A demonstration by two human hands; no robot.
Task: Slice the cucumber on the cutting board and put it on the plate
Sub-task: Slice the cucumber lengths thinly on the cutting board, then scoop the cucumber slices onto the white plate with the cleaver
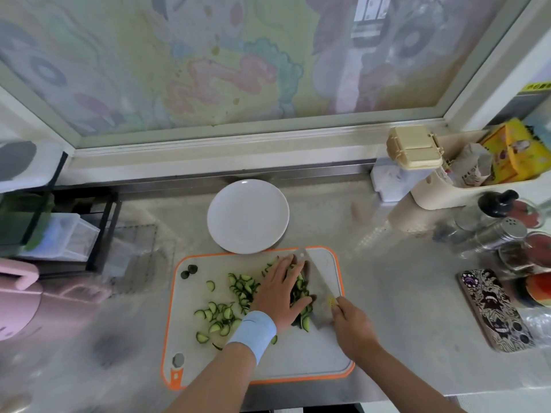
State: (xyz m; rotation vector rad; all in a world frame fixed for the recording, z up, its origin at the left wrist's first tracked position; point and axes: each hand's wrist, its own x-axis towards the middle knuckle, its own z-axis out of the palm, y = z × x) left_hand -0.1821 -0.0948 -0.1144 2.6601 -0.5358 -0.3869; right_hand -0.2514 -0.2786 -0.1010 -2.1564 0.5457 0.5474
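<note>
Cucumber slices [222,315]: thin half-moons with dark green skin, all on the cutting board; a loose scatter at the left middle and a denser heap toward the centre.
Heap [301,289]: partly hidden under the left hand, lying right against the knife blade.
Cucumber ends [189,271]: two dark stubs at the board's far left corner, apart from the slices.
Cutting board [298,353]: pale with an orange rim, lying flat on the counter.
Left hand [278,293]: fingers straight and spread, palm down, pressing on the heap; pale blue wristband [255,330] on the wrist.
Right hand [354,326]: fingers curled round the knife handle, gripping it.
Knife [320,281]: broad blade, edge down on the board just right of the heap, tip pointing away from the person.
Plate [248,216]: white, round, just behind the board; its near rim overlaps the board's far edge.
Counter [402,293]: grey metal.
Phone [495,311]: patterned case, lying flat well right of the board.
Jars [507,234]: a cluster at the far right.
</note>
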